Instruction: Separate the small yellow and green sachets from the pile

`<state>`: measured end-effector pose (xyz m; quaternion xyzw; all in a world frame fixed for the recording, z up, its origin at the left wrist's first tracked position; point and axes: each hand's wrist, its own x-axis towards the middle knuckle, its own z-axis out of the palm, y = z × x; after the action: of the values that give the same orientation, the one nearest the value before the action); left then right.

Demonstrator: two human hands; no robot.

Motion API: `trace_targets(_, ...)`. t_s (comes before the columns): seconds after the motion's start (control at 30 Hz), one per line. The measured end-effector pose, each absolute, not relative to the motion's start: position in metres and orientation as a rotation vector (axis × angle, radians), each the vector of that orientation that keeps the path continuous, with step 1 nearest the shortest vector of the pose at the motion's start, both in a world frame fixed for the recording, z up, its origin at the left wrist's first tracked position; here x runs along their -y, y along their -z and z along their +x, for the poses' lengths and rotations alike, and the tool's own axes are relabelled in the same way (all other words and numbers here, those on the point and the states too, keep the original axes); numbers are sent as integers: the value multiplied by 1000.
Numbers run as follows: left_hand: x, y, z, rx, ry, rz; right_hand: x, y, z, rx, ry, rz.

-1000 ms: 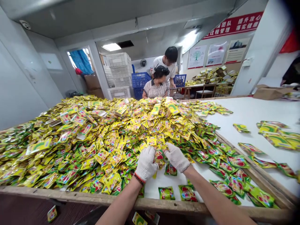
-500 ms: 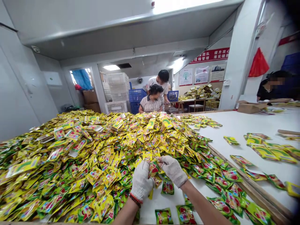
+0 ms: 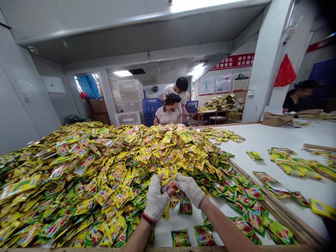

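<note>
My left hand point(image 3: 156, 198) and my right hand point(image 3: 190, 190) are in white knit gloves with bare fingertips, and a beaded bracelet circles the left wrist. Between them a small, shiny yellow and red packet point(image 3: 169, 183) is gripped from both sides, partly covered by the fingers. Just beyond the hands rises a large heap of yellow and green packets point(image 3: 112, 175). Under my wrists a green packet with red fruit on it point(image 3: 185, 207) lies on the white tabletop point(image 3: 168, 229). Two more such packets point(image 3: 181, 238) lie near the front edge.
A wooden strip point(image 3: 275, 206) divides the table on the right. Beyond it lie flat yellow boxes point(image 3: 290, 168) and an open cardboard box point(image 3: 275, 119). Two people point(image 3: 168, 113) are behind the heap; another person point(image 3: 299, 99) sits far right. Blue crates point(image 3: 152, 105) stand behind.
My fingers have shifted on the packet, and it now lies more sideways between the hands. The whole view has moved slightly, so the surroundings sit a little further left.
</note>
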<state>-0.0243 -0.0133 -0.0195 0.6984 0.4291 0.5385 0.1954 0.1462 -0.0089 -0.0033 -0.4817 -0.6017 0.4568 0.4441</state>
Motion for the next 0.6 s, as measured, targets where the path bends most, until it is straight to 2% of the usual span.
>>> trace_targets(0.1, 16, 9, -22, -1046, -1388, 1406, 6, 5, 147, 1454, -1143, -1202)
trace_targets(0.2, 18, 5, -20, -936, -1200, 1182, 7, 5, 146, 1534, -1151, -1233)
trace_targets(0.37, 16, 6, -22, -896, -1268, 1092, 6, 3, 147, 1625, -940, -1233)
trace_targets(0.6, 16, 10, -28, -1021, -1226, 1261, 7, 13, 142, 1682, -974, -1247)
